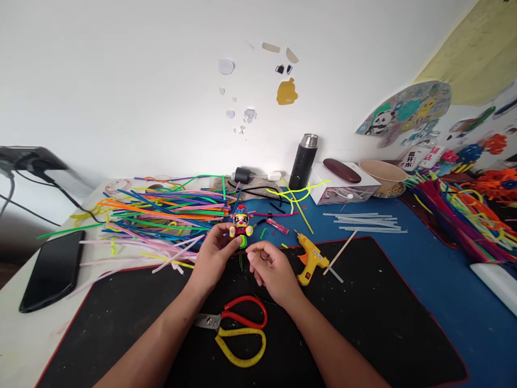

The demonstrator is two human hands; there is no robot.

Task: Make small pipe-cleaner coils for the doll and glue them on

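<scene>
A small figurine (241, 220) with a colourful headdress, pale face and green base stands upright in my left hand (220, 245), whose thumb and fingers pinch it low down. Just to the right is my right hand (269, 264), its fingers curled and thumb against the index finger. Whatever may be between those fingertips is too small to make out. A short dark green piece (241, 262) hangs below the figurine. Scissors (242, 328) with one red and one yellow handle lie on the black mat (343, 334) between my forearms. Right of my right hand lies a yellow glue gun (310, 260).
Many coloured pipe cleaners (161, 213) are heaped at the left, near a black phone (52, 269). White glue sticks (365, 221), a black thermos (304, 161), a white box (343, 186) and a bowl (383, 175) stand or lie behind on the right. More pipe cleaners (456, 221) are bundled far right.
</scene>
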